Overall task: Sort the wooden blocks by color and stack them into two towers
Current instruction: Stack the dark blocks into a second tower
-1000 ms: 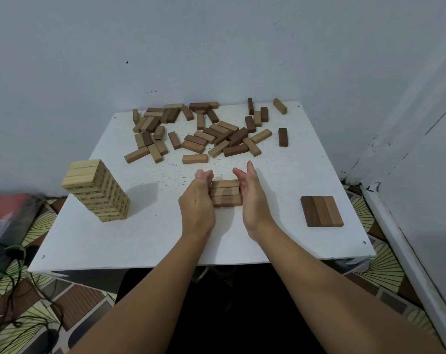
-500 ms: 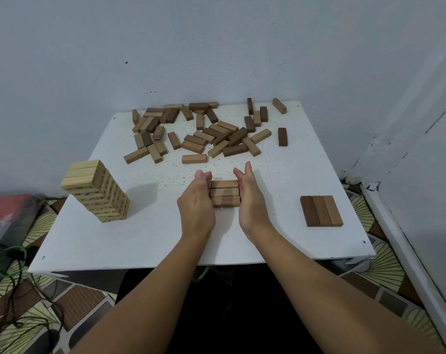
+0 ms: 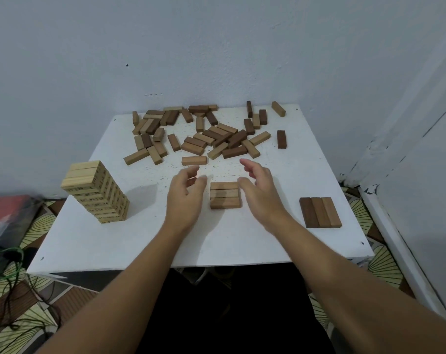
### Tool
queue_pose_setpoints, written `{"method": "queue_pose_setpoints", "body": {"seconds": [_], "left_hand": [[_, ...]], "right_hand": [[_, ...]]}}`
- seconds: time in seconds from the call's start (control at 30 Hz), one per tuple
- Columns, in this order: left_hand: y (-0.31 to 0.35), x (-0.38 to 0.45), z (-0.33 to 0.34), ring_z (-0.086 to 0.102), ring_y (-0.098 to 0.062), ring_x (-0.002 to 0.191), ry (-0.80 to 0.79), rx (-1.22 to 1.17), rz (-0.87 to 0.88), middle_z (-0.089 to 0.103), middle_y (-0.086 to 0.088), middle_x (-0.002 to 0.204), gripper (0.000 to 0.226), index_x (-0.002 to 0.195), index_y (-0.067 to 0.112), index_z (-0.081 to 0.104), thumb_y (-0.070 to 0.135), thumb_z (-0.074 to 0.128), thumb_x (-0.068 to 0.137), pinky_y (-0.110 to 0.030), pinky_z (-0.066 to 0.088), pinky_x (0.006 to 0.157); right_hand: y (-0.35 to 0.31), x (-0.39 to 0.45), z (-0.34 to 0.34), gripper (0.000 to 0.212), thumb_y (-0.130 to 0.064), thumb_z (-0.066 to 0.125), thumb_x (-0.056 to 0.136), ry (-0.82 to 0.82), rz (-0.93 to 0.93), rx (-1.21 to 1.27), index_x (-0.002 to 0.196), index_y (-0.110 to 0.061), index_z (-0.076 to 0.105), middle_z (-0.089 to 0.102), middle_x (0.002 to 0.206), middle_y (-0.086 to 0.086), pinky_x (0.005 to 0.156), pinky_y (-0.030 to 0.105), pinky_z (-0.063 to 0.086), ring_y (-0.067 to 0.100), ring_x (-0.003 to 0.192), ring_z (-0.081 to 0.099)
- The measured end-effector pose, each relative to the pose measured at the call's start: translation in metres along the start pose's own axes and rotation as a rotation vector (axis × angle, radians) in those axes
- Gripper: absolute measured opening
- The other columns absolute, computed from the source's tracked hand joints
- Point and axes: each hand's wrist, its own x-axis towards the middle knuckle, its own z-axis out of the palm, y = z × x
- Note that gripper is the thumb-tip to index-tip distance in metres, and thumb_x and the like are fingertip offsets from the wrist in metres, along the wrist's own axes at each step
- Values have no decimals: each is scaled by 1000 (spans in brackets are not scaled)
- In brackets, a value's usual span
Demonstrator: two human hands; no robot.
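Both hands are hovering with fingers loosely spread and holding nothing: the left hand [image 3: 184, 198] is sitting just left of a flat row of three mid-brown blocks [image 3: 225, 195], the right hand [image 3: 259, 190] just right of it, neither touching the wood. That row is lying between them on the white table [image 3: 280, 241], its blocks running crosswise with their ends facing the palms. The loose pile [image 3: 204, 135] that the next pick is likely coming from is lying straight ahead, beyond the fingertips; the nearest piece, a single light-brown block [image 3: 194, 160], is also lying crosswise and is sitting closer to the left hand. A second row, three dark blocks [image 3: 320, 212] laid pointing away from the person, is resting well off to the right (probably the other tower's base). All are smooth, square-edged bars of matte wood. A pale, printed tower [image 3: 96, 191] is standing at the left.
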Motion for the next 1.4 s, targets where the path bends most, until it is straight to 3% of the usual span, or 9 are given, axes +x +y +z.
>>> {"method": "queue_pose_setpoints", "body": {"seconds": [0.03,0.1,0.2,0.3,0.5,0.83,0.97,1.13,1.4], "left_hand": [[2,6,-11,57,-13,123,-122,73,-20,57,5,135,44,136,32,59,44,67,94,-34,51,102],[7,17,-30,53,-17,125,-375,208,-97,48,1,138,72,142,35,54,42,86,78,-28,48,97],[15,31,-40,51,-20,126,-579,385,-154,41,2,140,97,149,38,51,38,99,65,-37,48,105],[13,41,-37,49,-16,121,-579,503,-111,39,7,133,99,147,41,54,45,100,59,-39,48,108],[10,47,-36,46,-11,113,-539,563,-58,40,9,122,78,133,44,66,42,99,62,-39,46,107],[7,44,-31,50,-16,113,-543,560,58,47,5,118,64,125,49,63,44,95,70,-36,47,100],[12,44,-31,52,-16,113,-537,557,101,50,5,119,68,128,49,64,55,91,66,-39,50,97],[28,40,-10,51,-13,109,-523,530,216,53,3,115,63,123,52,64,56,84,63,-34,47,89],[57,5,72,45,-19,113,-562,513,306,49,7,111,61,120,53,63,61,77,61,-42,48,97]], "right_hand": [[-2,3,-11,48,-25,56,100,-73,-22,-127,147,-37,48,43,140,-8,117,36,35,7,134,38],[-7,8,-30,64,-30,66,95,-297,8,-354,152,-41,41,36,146,-7,116,35,31,10,140,29],[-14,18,-46,90,-45,78,84,-521,42,-644,159,-43,28,23,155,-9,118,39,26,14,145,18],[-12,25,-45,96,-47,83,79,-523,54,-689,159,-42,29,21,155,-10,118,38,27,14,145,18],[-4,25,-42,80,-42,84,80,-465,11,-644,149,-45,43,26,144,-14,105,29,27,9,135,22],[-5,28,-38,71,-43,83,76,-437,-68,-701,138,-43,48,33,133,-11,101,32,33,11,127,27],[-10,25,-42,69,-37,83,75,-399,-113,-672,135,-41,49,37,131,-7,98,32,34,15,126,30],[-25,15,-73,71,-41,82,74,-298,-175,-778,138,-42,49,33,129,-8,99,31,27,14,120,25],[-13,-25,-161,75,-38,80,77,-230,-28,-755,143,-46,44,28,130,-9,98,36,30,13,121,23]]}}
